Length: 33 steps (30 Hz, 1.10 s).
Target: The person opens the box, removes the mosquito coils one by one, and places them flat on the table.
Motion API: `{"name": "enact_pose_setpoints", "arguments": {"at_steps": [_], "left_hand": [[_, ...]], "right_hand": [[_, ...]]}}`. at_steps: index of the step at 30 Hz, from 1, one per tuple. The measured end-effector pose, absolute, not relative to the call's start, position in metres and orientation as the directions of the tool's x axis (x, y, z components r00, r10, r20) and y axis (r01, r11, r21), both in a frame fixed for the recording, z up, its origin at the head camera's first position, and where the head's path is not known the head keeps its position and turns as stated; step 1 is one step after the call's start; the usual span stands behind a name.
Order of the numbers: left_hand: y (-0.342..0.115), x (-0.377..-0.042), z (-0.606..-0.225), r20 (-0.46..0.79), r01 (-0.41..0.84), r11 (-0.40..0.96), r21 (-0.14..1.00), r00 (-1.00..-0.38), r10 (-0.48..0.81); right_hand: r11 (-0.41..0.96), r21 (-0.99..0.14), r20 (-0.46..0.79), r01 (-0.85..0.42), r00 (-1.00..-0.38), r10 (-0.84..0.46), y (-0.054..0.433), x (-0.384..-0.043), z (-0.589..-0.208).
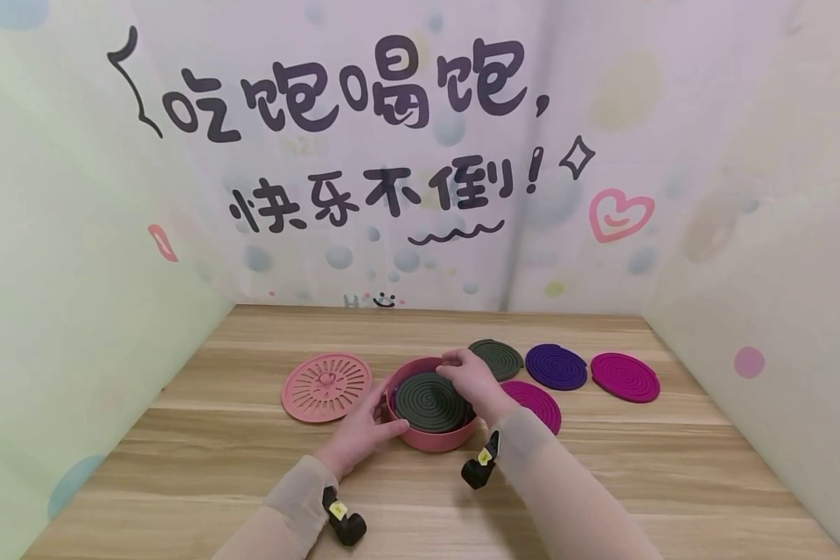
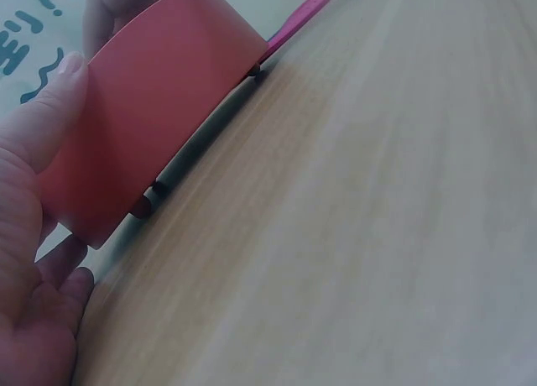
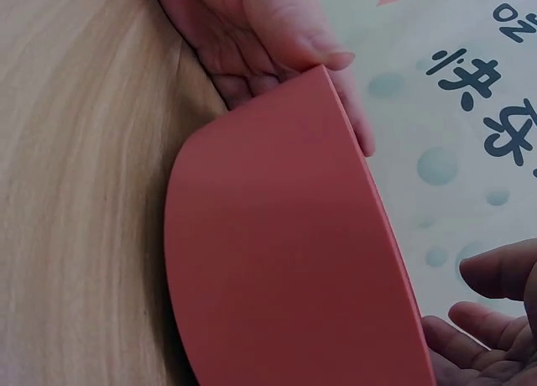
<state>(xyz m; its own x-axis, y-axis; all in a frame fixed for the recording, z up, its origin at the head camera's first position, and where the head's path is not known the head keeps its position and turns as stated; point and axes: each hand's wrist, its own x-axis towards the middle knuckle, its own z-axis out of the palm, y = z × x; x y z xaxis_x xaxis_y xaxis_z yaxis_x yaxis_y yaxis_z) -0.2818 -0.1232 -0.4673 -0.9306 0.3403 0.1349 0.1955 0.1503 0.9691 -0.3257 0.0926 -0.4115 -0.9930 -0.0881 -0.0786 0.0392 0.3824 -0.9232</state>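
A round pink box (image 1: 437, 442) stands mid-table, a dark green spiral coil (image 1: 430, 402) lying flat inside it. Beneath the green coil a purple edge shows at the back. My left hand (image 1: 362, 432) grips the box's left side, thumb against its outer wall in the left wrist view and the other fingers low around it. My right hand (image 1: 477, 381) reaches over the box's right rim, loosely bent fingertips above the far inside edge. In the right wrist view the pink wall (image 3: 277, 235) hides part of those right fingers (image 3: 491, 323).
A pink slotted lid (image 1: 327, 387) lies left of the box. Behind and right are another dark green coil (image 1: 495, 360), a purple coil (image 1: 556, 366) and a magenta coil (image 1: 626, 377). A second magenta coil (image 1: 532, 404) lies close to the box, partly behind my right wrist.
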Motion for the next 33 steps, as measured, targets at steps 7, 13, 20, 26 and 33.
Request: {"name": "enact_pose_setpoints", "arguments": {"at_steps": [7, 13, 20, 26, 33], "left_hand": [[-0.121, -0.274, -0.458, 0.153, 0.212, 0.148, 0.966, -0.931, 0.332], [-0.121, -0.277, -0.463, 0.148, 0.204, 0.144, 0.968, -0.933, 0.327], [-0.125, -0.289, -0.478, 0.139, 0.195, 0.144, 0.970, -0.934, 0.330], [-0.125, -0.290, -0.479, 0.142, 0.197, 0.139, 0.970, -0.933, 0.331], [-0.125, -0.289, -0.479, 0.150, 0.206, 0.138, 0.969, -0.930, 0.336]], "right_hand": [[0.359, -0.932, -0.082, 0.048, -0.993, -0.080, 0.091, -0.327, -0.414], [0.330, -0.943, -0.071, 0.038, -0.994, -0.089, 0.091, -0.327, -0.414], [0.271, -0.962, -0.048, 0.027, -0.996, -0.071, 0.090, -0.326, -0.414], [0.224, -0.975, -0.026, 0.014, -0.998, -0.051, 0.089, -0.328, -0.417], [0.174, -0.984, -0.030, 0.026, -0.999, -0.019, 0.089, -0.328, -0.420]]}}
